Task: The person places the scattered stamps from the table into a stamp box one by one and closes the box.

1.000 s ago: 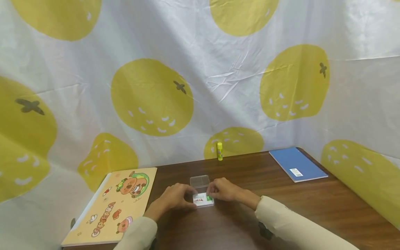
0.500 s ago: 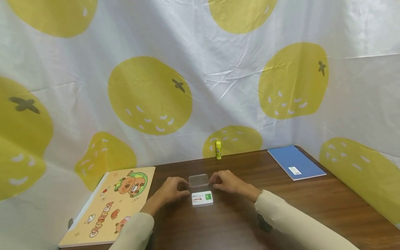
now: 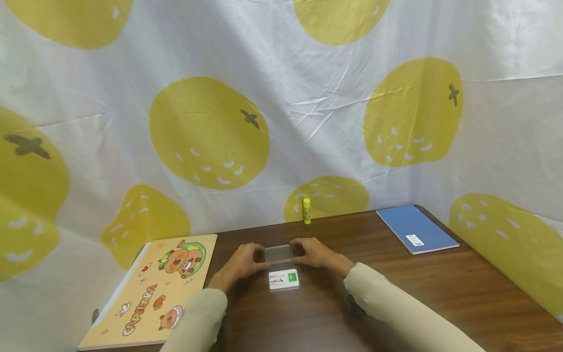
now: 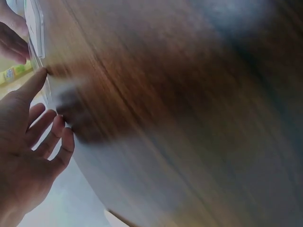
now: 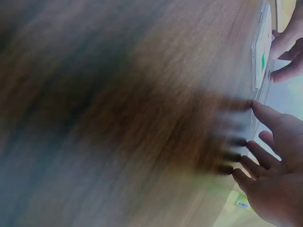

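Note:
Both hands are at a clear, shallow plastic lid (image 3: 278,254) lying on the brown wooden table. My left hand (image 3: 245,261) grips its left edge between thumb and fingers. The right hand (image 3: 313,253) holds the opposite edge the same way. Just nearer to me than the lid sits a small clear case (image 3: 283,280) filled with white cards; the top card has red print and a green square. From the left wrist, the left hand (image 4: 28,146) shows its thumb and fingertips down at the table. The right wrist view catches the right hand (image 5: 279,161) in a similar pose.
A large cream notebook (image 3: 145,293) with capybara drawings lies at the left. A yellow glue stick (image 3: 307,211) stands upright at the back. At the right rear is a blue spiral notebook (image 3: 415,227). A fruit-patterned white curtain (image 3: 316,146) hangs behind the table.
Both hands have left the card case and moved away from me to the lid's two sides. The right fingers no longer touch the top card. Thumbs and fingers have closed in on the lid.

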A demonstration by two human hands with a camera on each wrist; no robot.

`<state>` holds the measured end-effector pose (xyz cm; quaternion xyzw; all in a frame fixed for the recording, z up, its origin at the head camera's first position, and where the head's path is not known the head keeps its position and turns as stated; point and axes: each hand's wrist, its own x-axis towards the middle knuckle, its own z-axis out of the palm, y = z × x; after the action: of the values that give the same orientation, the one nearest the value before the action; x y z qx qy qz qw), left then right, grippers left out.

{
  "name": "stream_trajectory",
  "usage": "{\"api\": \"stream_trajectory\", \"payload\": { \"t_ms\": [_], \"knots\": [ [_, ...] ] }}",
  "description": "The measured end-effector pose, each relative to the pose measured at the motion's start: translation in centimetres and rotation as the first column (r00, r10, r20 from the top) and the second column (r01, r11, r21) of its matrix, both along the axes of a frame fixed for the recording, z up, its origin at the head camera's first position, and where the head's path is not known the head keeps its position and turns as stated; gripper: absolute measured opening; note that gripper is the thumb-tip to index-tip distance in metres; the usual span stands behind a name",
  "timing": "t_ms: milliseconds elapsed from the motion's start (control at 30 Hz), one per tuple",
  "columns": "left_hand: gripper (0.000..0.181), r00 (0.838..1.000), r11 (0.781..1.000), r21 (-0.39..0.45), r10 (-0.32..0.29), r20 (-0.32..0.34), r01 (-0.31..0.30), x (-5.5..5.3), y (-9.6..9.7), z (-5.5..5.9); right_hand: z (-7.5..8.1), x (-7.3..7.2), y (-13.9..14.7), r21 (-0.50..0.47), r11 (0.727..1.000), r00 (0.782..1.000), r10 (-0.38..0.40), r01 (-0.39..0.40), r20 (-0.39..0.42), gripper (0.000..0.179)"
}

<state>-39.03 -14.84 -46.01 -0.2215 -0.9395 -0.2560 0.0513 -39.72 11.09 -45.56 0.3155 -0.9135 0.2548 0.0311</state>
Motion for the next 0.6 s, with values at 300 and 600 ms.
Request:
{"api": "stream_trajectory", "payload": {
  "t_ms": [300, 600],
  "knots": [
    [0.043, 1.0, 1.0, 0.003, -0.002, 0.012, 0.002, -0.46, 0.38, -0.04, 0.0, -0.19, -0.57, -0.003, 0.999, 0.999, 0.044, -0.044, 0.022, 0.039],
    [0.039, 1.0, 1.0, -0.016, -0.001, 0.017, 0.001, -0.41, 0.41, -0.19, -0.18, -0.3, -0.58, 0.016, 0.999, 0.999, 0.052, -0.052, 0.008, 0.037]
  ]
}}
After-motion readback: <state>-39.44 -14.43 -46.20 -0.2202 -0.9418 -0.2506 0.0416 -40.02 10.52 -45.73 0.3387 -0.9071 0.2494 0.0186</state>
